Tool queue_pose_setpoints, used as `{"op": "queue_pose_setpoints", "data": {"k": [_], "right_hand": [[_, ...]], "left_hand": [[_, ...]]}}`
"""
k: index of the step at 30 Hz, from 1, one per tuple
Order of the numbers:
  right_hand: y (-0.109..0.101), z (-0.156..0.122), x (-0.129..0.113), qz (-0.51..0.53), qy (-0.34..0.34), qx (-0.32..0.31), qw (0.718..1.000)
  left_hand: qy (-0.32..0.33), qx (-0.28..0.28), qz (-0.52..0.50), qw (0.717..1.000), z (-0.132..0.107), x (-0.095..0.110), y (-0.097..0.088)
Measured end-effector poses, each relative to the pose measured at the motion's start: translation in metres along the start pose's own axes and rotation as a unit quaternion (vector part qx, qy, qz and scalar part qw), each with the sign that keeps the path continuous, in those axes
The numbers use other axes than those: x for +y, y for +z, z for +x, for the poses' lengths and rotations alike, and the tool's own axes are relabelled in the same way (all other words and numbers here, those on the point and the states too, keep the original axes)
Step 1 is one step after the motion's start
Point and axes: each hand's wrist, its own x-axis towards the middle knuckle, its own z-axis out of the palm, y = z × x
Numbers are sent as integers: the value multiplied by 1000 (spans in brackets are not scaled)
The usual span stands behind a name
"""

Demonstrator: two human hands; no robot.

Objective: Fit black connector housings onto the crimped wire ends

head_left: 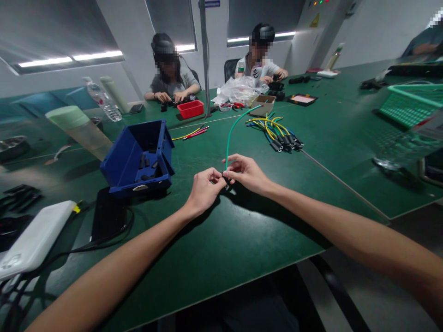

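Observation:
A green wire (229,133) rises in a curve from between my two hands over the green table (194,240). My right hand (249,174) pinches the wire near its lower end. Fingers of my left hand (206,188) are closed on a small black sleeve (225,177) around that end, and the two hands touch there. A glint of metal shows just below the sleeve. Left of my hands stands a blue bin (119,163) with several short black sleeves (147,162) inside. Beyond my right hand lies a bundle of yellow, blue and green wires (277,131) with black-sleeved ends.
Some red and yellow wires (195,133) lie behind the blue bin. A red tray (190,109), a small box (263,105) and plastic bags (238,91) are farther back, before two seated people. A white power bank (38,235) with cables is at left, a green basket (408,106) at right.

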Motion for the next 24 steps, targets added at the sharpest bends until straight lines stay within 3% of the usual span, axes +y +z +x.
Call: {"op": "queue_pose_setpoints", "data": {"k": [10,15,17,19,22,24], "right_hand": [[0,3,2,1,-7,2,1000],[-7,7,-8,-2,-1,34,999],[-12,8,-10,-6,0,52,999],[-16,10,-10,-11,-1,66,998],[-24,13,-8,-29,-6,80,996],[-29,14,-7,-45,-12,89,995]], "left_hand": [[29,-16,141,989,-2,8,-7],[109,-2,160,981,5,35,-28],[165,48,134,976,12,49,-47],[194,140,119,964,21,59,-71],[168,265,171,934,37,62,-113],[126,301,232,916,47,56,-139]]}}
